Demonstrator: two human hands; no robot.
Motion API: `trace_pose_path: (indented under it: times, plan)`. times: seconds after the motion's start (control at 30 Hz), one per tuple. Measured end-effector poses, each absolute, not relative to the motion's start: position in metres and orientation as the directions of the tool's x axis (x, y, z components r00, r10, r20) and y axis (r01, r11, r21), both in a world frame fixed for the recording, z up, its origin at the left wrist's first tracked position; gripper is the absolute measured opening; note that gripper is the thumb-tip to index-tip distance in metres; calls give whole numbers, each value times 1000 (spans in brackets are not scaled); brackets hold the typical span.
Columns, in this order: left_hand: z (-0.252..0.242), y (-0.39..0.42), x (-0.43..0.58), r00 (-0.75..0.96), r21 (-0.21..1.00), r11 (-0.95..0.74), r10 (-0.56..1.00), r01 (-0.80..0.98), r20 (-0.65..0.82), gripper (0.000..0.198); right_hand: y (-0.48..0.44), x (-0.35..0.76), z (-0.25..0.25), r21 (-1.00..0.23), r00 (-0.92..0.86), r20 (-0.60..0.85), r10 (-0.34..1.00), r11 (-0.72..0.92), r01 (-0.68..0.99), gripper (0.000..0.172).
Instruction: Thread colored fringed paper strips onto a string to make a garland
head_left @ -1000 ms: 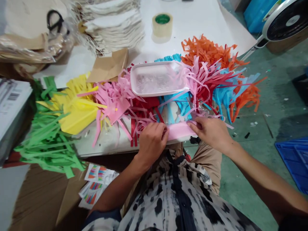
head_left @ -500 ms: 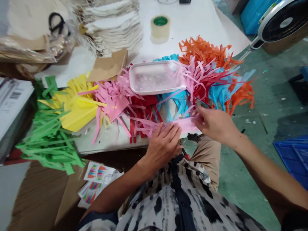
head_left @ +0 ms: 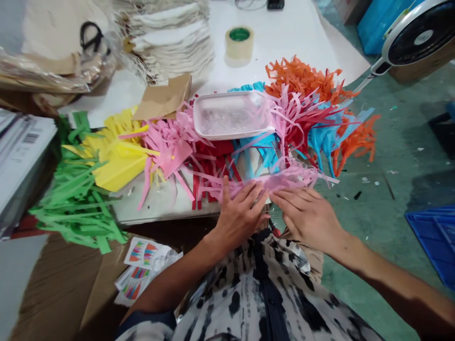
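Note:
A pink fringed paper strip (head_left: 275, 182) lies across my two hands at the table's front edge, its cut fringe blurred. My left hand (head_left: 241, 213) has its fingers spread on the strip's left part. My right hand (head_left: 305, 220) presses its fingertips against the strip's right part. Behind them, fringed paper bunches fan out: pink (head_left: 167, 151), red (head_left: 209, 163), blue (head_left: 259, 151), orange (head_left: 302, 78), yellow (head_left: 117, 166) and green (head_left: 78, 203). A white plastic tray (head_left: 231, 116) with clear contents sits among them.
The white table (head_left: 284, 42) holds a packing tape roll (head_left: 239, 42), a brown cardboard piece (head_left: 163, 97) and stacked white cloth bags (head_left: 170, 42). A fan (head_left: 415, 42) stands at the upper right. A blue crate (head_left: 433, 241) sits on the green floor.
My hands have come closer together, and my right hand has dropped toward my body. Their pinching fingers have flattened and spread along the pink strip, which now looks blurred and thinner.

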State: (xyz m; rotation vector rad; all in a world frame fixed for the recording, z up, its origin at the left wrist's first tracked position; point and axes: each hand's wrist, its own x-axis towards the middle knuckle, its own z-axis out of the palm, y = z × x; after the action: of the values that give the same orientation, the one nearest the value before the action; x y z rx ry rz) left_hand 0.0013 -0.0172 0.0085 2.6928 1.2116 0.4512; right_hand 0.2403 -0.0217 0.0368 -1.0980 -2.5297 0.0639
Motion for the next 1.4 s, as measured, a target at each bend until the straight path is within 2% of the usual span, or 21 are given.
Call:
trace_pose_path:
  times: [0.2,0.3,0.43,0.5,0.57,0.67,0.77,0.93,1.17,1.27,1.4]
  plan:
    - [7,-10,-25,714,235,-747,664,622,223,58,-15,258,1,-174,-688,343,639,763,622,45]
    - [12,1,-57,725,222,-773,635,595,267,41,-4,265,5,-209,-697,346,628,776,595,38]
    - [23,13,-82,556,167,-678,697,715,453,5,14,259,12,-233,-708,282,647,762,604,27]
    - [29,14,-72,467,157,-648,675,745,571,3,21,253,14,-232,-720,241,651,759,609,26]
    - [30,11,-49,493,167,-703,628,691,602,15,26,249,15,-226,-727,228,648,761,608,26]
    - [23,6,-11,616,188,-768,612,613,496,24,26,246,13,-192,-717,231,658,753,629,24]
    - [10,5,8,633,206,-744,655,636,412,25,22,246,9,-171,-704,219,676,737,654,24]
    - [-2,9,2,606,191,-720,674,667,423,18,21,248,0,-192,-663,315,679,730,656,24]
    - [11,7,-14,543,132,-630,742,765,394,10,24,250,10,-153,-649,314,693,712,685,21]
    - [17,7,-21,520,188,-600,782,778,342,11,24,249,15,-138,-630,294,719,684,716,23]
    - [20,13,-23,460,314,-513,857,799,232,14,28,249,17,-231,-552,221,804,593,772,23]
